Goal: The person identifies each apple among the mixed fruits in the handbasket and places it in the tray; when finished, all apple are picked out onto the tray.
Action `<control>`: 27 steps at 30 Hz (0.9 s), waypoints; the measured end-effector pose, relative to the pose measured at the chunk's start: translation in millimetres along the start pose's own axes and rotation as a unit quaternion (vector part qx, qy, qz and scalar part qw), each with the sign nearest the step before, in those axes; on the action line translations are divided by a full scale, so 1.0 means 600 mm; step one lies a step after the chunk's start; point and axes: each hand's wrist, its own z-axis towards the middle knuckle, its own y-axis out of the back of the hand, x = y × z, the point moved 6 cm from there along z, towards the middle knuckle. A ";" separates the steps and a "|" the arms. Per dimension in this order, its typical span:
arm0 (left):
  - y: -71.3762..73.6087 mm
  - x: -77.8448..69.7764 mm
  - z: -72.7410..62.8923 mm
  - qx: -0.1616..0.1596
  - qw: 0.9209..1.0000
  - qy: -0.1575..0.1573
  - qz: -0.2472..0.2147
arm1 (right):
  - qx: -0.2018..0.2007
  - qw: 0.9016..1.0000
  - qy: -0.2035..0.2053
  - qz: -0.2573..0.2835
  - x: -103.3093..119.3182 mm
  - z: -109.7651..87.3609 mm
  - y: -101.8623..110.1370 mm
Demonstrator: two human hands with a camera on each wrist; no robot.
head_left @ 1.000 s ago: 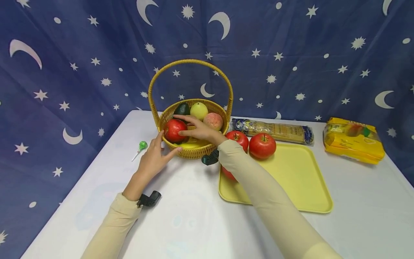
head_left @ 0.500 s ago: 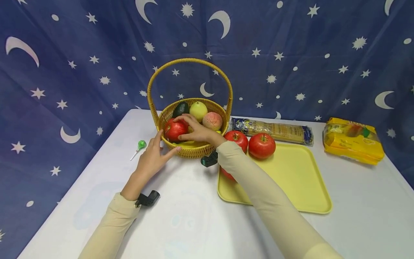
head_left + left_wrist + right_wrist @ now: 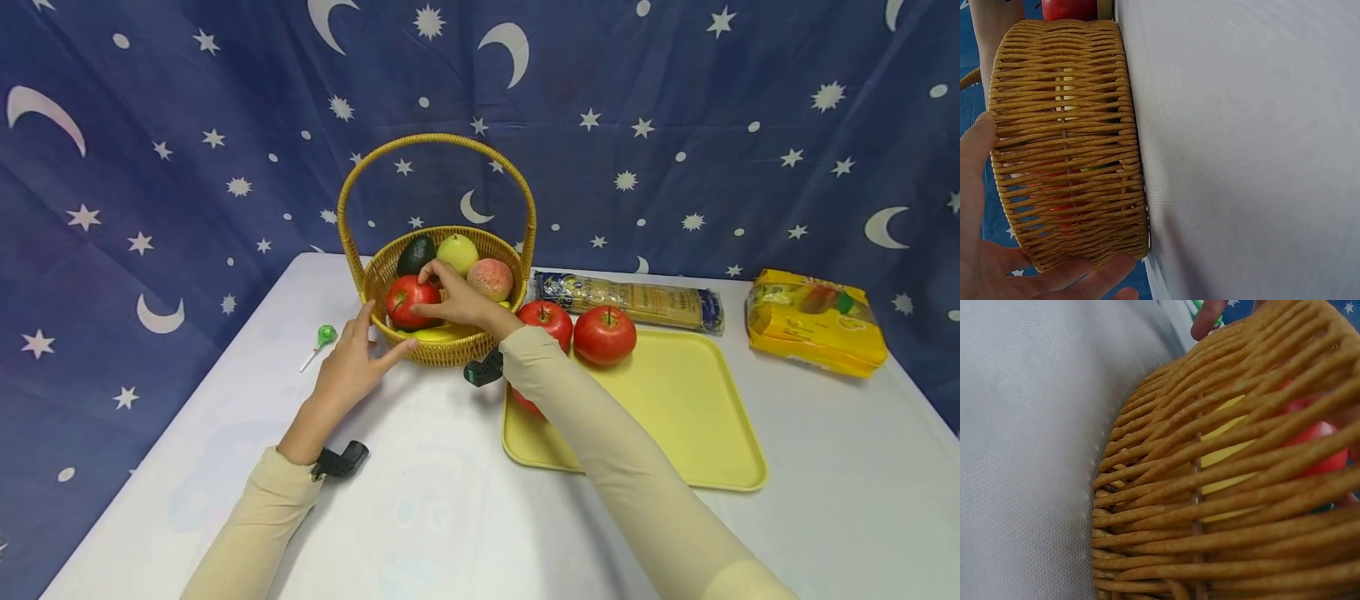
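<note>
A wicker basket (image 3: 450, 356) with a tall arched handle stands at the back of the table. My left hand (image 3: 345, 367) holds its front left side; the thumb (image 3: 982, 134) lies at the rim and the fingers spread along the woven wall. Inside the basket, my right hand (image 3: 467, 302) grips a red apple (image 3: 408, 298) between thumb and curled fingers. Around the apple lie an avocado (image 3: 416, 253), a yellow-green pear (image 3: 458, 252), a peach (image 3: 491, 279) and a yellow banana (image 3: 444, 333) partly under the hand. Through the weave, red and yellow show in the right wrist view.
Right of the basket is a yellow tray (image 3: 682, 417) bearing red apples (image 3: 604, 336), one mostly hidden by the right sleeve. Behind it lies a noodle packet (image 3: 637, 302), with a yellow package (image 3: 813, 325) farther right. A green lollipop (image 3: 326, 335) lies left of the basket.
My right hand's fingers have closed on the apple, which has turned and shifted slightly right inside the basket. The left hand stays at the basket's side.
</note>
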 end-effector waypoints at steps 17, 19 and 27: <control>0.001 0.001 -0.001 -0.005 1.000 -0.001 0.000 | 0.024 1.000 -0.012 -0.005 -0.003 0.002 -0.010; 0.001 0.001 -0.001 -0.004 1.000 -0.001 -0.001 | 0.025 1.000 0.005 0.003 -0.001 0.003 -0.010; -0.001 0.002 0.000 -0.004 1.000 -0.002 -0.002 | 0.027 0.997 -0.042 -0.062 -0.010 -0.002 -0.007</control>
